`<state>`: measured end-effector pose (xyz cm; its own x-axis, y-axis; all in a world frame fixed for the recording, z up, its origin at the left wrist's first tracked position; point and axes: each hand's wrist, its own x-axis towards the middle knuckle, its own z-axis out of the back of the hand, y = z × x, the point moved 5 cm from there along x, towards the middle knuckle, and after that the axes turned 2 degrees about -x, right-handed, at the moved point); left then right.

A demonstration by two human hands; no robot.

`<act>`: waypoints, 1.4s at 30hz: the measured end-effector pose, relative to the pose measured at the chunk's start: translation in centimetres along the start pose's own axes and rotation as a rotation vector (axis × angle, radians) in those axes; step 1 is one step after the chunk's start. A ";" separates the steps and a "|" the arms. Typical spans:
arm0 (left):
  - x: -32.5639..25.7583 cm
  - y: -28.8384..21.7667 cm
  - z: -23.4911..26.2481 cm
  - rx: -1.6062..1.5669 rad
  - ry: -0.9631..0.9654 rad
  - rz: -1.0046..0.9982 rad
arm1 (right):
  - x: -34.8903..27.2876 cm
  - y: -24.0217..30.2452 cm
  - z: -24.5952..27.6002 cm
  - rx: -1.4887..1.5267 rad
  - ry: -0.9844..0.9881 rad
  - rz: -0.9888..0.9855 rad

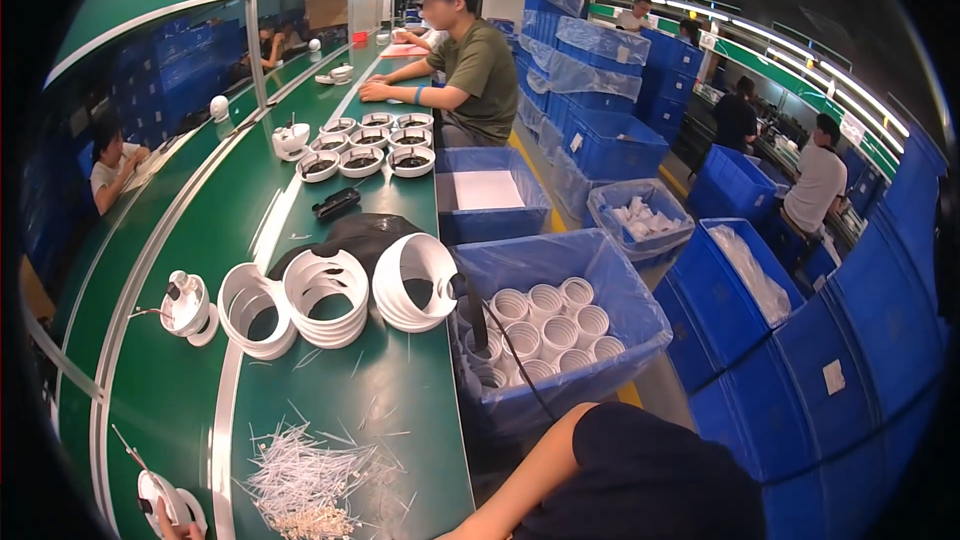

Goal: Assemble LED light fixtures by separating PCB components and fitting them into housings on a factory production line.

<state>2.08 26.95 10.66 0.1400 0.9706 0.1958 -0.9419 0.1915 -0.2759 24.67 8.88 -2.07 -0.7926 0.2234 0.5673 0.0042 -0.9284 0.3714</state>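
Note:
A hand (177, 530), seemingly my right, is at the lower left edge, cut off by the frame. Its fingers are closed on a white round housing (165, 500) with a thin wire standing up. My bare right arm (530, 480) comes from a dark sleeve and leaves through the bottom edge over the green table's border. My left hand does not show. Near the arm lies a loose heap of thin white strands (300, 475) with cream ends. Further along stand three white ribbed cylinders (325, 285), and to their left a similar white housing (185, 305) with wires.
Beyond the cylinders are a black bag (350, 237), a black device (336, 203) and several white bowls (362, 160) with black inserts. A blue bin (625, 365) of white cylinders stands beside the green table (400, 390). A co-worker (485, 70) sits further along. Blue crates (740, 400) stack right.

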 end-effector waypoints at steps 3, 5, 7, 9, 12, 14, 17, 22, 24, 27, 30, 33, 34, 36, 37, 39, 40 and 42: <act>-0.2 0.1 2.8 -0.098 -0.163 0.060 | 1.4 0.4 1.3 -0.020 -0.035 0.044; 0.7 6.3 2.5 -0.385 -0.364 -0.049 | 2.5 0.6 4.4 0.036 -0.114 0.089; 0.9 13.6 0.6 -0.500 -0.420 -0.037 | 1.3 -1.9 8.5 -0.173 -0.360 0.013; 0.2 12.9 1.4 -0.471 -0.370 0.067 | 0.5 -4.0 14.9 -0.587 -0.466 -0.104; -3.2 12.7 1.5 -0.235 -0.275 0.342 | -0.4 -7.1 22.2 -0.806 -0.604 -0.413; -5.2 16.6 -0.4 -0.084 -0.251 0.315 | -2.1 -9.1 24.2 -0.962 -0.601 -0.615; -6.3 17.1 -1.5 0.048 -0.145 0.409 | -5.3 -9.8 26.4 -1.113 -0.738 -0.759; -7.2 19.3 -4.9 0.101 -0.175 0.308 | -10.6 -10.4 29.0 -1.154 -0.685 -1.399; -6.1 16.8 -5.2 -0.148 0.020 0.526 | -12.3 -11.7 28.8 -1.146 -0.630 -1.399; -6.7 18.1 -6.1 -0.173 0.005 0.440 | -12.6 -13.2 27.6 -1.011 -0.651 -1.316; -5.6 16.2 -6.0 -0.320 0.016 0.431 | -10.7 -10.6 28.5 -1.136 -0.692 -1.234; -7.0 15.8 -5.1 -0.317 0.107 0.403 | -5.2 -8.5 27.2 -1.056 -0.726 -1.003; -7.0 15.9 -5.4 -0.309 0.143 0.357 | -3.0 -7.0 26.9 -1.072 -0.671 -0.868; -6.2 14.0 -5.4 -0.417 0.210 0.377 | 0.7 -4.9 25.6 -1.015 -0.627 -0.592; -6.3 14.2 -5.8 -0.413 0.219 0.369 | 1.9 -4.5 24.8 -0.954 -0.520 -0.475; -6.4 14.0 -5.7 -0.385 0.251 0.388 | 3.7 -5.1 22.8 -0.819 -0.389 -0.362; -7.0 14.6 -6.0 -0.398 0.308 0.416 | 4.3 -5.8 21.4 -0.776 -0.346 -0.342; -7.3 14.9 -6.1 -0.566 0.297 0.477 | 4.4 -7.8 19.5 -0.650 -0.286 -0.295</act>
<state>-11.16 23.64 -0.61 -0.0882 0.9496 -0.3008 -0.6337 -0.2865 -0.7185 33.03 22.87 11.85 -0.5162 0.4749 0.7128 -0.6123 -0.7865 0.0806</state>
